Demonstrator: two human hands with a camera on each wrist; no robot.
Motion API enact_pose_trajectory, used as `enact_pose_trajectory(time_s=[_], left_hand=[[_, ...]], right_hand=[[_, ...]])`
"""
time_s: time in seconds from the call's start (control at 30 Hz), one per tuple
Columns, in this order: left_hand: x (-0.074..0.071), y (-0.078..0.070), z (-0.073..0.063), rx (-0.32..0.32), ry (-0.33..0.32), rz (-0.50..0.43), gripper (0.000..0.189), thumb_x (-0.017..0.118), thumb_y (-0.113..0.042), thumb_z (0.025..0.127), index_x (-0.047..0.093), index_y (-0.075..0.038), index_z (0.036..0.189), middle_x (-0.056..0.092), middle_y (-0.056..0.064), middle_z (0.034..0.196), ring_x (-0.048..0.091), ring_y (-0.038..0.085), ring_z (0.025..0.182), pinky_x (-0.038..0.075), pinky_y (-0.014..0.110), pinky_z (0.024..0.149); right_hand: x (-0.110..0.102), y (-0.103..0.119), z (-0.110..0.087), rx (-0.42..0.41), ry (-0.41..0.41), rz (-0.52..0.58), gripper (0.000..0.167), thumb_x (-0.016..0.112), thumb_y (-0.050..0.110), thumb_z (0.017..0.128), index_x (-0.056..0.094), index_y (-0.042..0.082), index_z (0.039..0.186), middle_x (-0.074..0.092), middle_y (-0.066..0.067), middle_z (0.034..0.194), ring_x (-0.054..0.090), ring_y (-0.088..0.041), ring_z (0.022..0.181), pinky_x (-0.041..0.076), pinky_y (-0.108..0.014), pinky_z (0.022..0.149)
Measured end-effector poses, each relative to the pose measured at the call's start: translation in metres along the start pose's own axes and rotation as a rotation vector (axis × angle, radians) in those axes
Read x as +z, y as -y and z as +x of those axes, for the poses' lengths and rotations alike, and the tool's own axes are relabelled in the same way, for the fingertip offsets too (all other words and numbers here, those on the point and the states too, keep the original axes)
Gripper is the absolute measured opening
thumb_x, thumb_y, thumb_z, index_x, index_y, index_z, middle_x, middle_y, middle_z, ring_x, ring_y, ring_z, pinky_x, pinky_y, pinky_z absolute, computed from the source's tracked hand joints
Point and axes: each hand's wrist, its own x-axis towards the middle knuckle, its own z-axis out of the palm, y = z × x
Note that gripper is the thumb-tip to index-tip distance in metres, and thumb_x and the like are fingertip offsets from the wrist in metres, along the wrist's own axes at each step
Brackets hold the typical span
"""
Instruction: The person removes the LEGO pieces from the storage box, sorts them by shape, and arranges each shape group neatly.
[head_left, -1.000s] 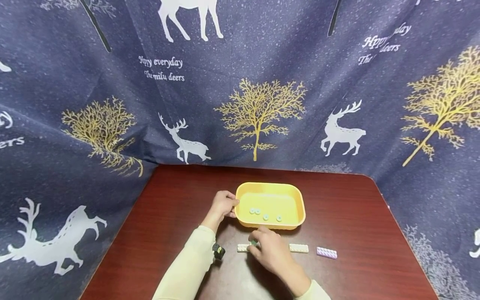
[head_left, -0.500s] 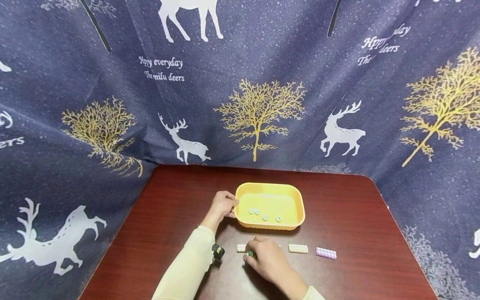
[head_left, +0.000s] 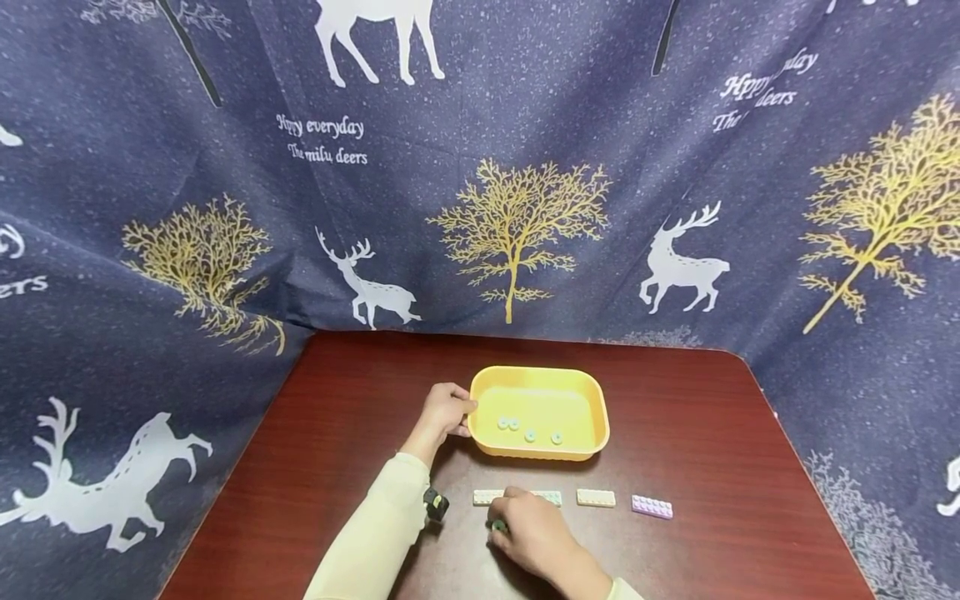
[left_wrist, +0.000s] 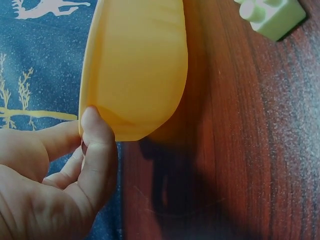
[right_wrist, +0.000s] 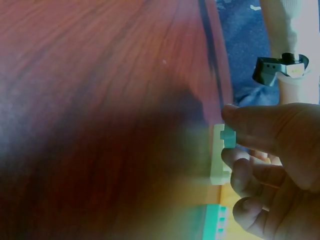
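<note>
Fingers and thumb of the left hand (head_left: 445, 409) pinch the yellow tray (head_left: 536, 454) at its 9 o'clock edge, and at 6 o'clock from the tray, the right hand (head_left: 534, 532) has its thumb and finger nearly closed, pinching one small green piece (right_wrist: 228, 138). We count four little pale rings (head_left: 514, 425) in the tray, between 5 and 8 o'clock. Outside it we see one cream brick (head_left: 596, 497) at 5 o'clock, one purple brick (head_left: 652, 506) at 4, and one white brick end (head_left: 482, 497) and one pale green brick end (head_left: 553, 497) peeping out by the right hand.

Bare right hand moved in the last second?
Yes: the bare right hand has moved toward the bottom of the head view, judged against the purple rectangular studded plastic brick.
</note>
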Motion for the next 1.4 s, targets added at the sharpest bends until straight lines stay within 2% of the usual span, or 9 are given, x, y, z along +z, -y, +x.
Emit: enact_pose_trajectory(time_s=[0.2,0.33,0.67,1.07,1.4], left_hand=[[0.002,0.001,0.000,0.001,-0.004,0.014,0.017,0.069,0.001,0.093,0.061,0.008,0.105,0.065,0.021,0.089,0.068,0.027,0.062,0.062,0.029,0.046],[0.002,0.001,-0.002,0.004,-0.005,0.012,0.017,0.069,0.000,0.093,0.061,0.008,0.105,0.062,0.015,0.085,0.067,0.027,0.062,0.062,0.029,0.046],[0.002,0.002,-0.003,-0.001,0.001,0.003,0.015,0.069,0.001,0.093,0.061,0.008,0.104,0.061,0.014,0.083,0.065,0.024,0.060,0.061,0.028,0.046],[0.000,-0.001,-0.002,0.002,-0.003,0.001,0.013,0.068,0.003,0.093,0.061,0.009,0.102,0.063,0.020,0.087,0.065,0.025,0.060,0.061,0.027,0.045],[-0.001,0.001,0.000,0.014,-0.002,0.010,0.015,0.069,0.003,0.091,0.061,0.009,0.102,0.060,0.014,0.079,0.064,0.022,0.058,0.061,0.027,0.046]], right_hand=[[0.004,0.000,-0.002,-0.026,0.000,-0.015,0.016,0.085,0.028,0.075,0.072,0.023,0.082,0.058,0.013,0.078,0.056,-0.003,0.066,0.053,-0.022,0.056],[0.007,0.000,-0.002,-0.021,0.007,-0.005,0.016,0.086,0.029,0.073,0.072,0.024,0.080,0.058,0.014,0.077,0.056,-0.003,0.066,0.052,-0.022,0.054],[0.011,-0.001,-0.003,-0.007,0.011,-0.007,0.019,0.087,0.032,0.072,0.072,0.026,0.082,0.058,0.014,0.076,0.057,-0.004,0.067,0.051,-0.023,0.054],[0.007,0.000,-0.003,-0.013,0.019,-0.020,0.024,0.088,0.035,0.073,0.073,0.025,0.088,0.060,0.013,0.080,0.060,-0.006,0.070,0.055,-0.025,0.058],[-0.004,-0.005,0.003,0.000,-0.031,-0.007,0.024,0.085,0.036,0.078,0.072,0.021,0.091,0.061,0.011,0.081,0.055,-0.003,0.068,0.052,-0.023,0.058]])
